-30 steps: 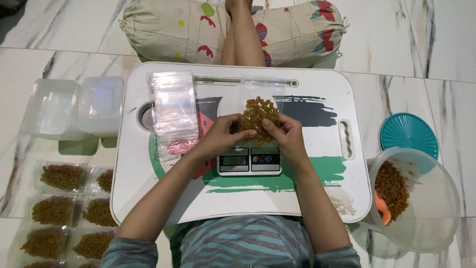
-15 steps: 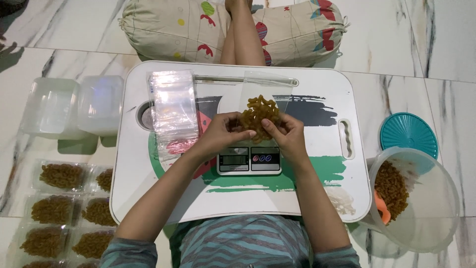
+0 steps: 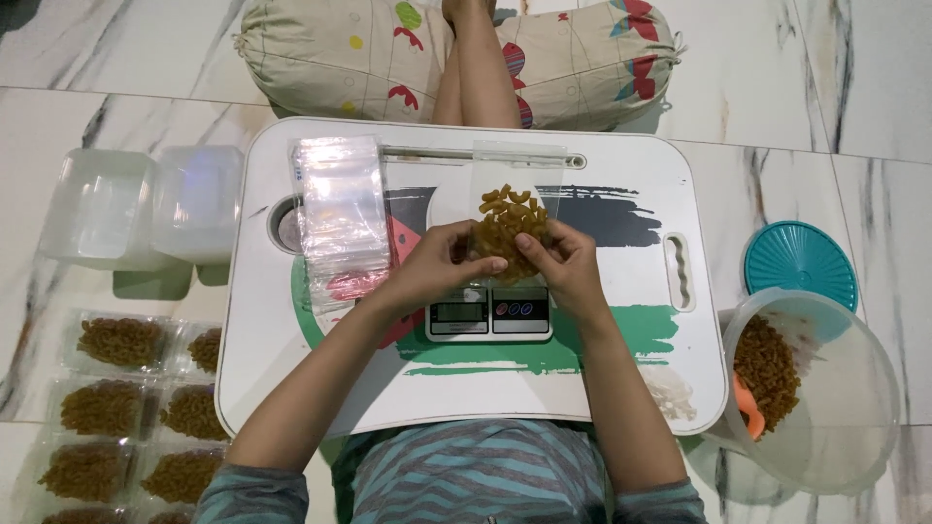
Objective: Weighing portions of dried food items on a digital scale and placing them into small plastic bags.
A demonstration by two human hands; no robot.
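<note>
Both my hands hold one clear plastic bag point(image 3: 512, 221) partly filled with brown curly snack pieces, just above a small digital scale point(image 3: 488, 315) on a white lap table point(image 3: 621, 378). My left hand point(image 3: 439, 264) grips the bag's lower left side. My right hand point(image 3: 555, 262) pinches its lower right side. The bag's empty top stands up toward the table's far edge.
A stack of empty clear bags point(image 3: 339, 209) lies on the table's left. Several filled snack bags point(image 3: 116, 408) lie on the floor at lower left, beside two clear tubs point(image 3: 146, 206). At right are a large clear container of snacks point(image 3: 806, 388) and a teal lid point(image 3: 799, 262). A patterned pillow point(image 3: 330, 53) lies beyond the table.
The bag has been lifted slightly and my fingers have shifted on its lower edge; the hands stay over the scale.
</note>
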